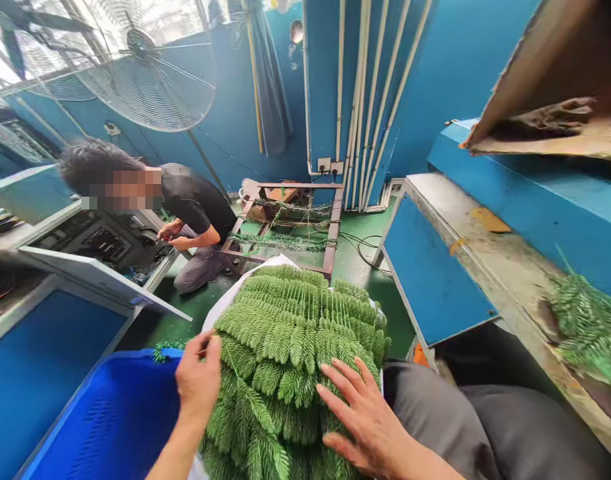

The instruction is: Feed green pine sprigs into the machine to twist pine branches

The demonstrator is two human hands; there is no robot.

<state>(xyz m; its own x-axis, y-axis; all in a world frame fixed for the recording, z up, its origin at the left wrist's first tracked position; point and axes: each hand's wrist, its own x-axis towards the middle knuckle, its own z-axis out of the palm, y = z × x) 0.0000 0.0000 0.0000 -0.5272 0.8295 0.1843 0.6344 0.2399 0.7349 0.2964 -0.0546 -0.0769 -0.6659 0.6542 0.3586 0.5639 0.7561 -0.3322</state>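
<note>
Workshop; left hand (198,377) pinching sprigs (290,333); right hand (368,417) splayed.

Bright daylight glares top left (behind the fan (150,67)), edges bend, focus stays sharp.

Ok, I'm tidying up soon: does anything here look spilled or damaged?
Yes. Loose green sprigs lie strewn over the rusty frame on the floor, apart from the pile, and the cardboard at upper right has a torn edge.

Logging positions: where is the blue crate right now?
Head view, bottom left: the blue crate sits left of the green sprig pile, beside the left hand.
</note>
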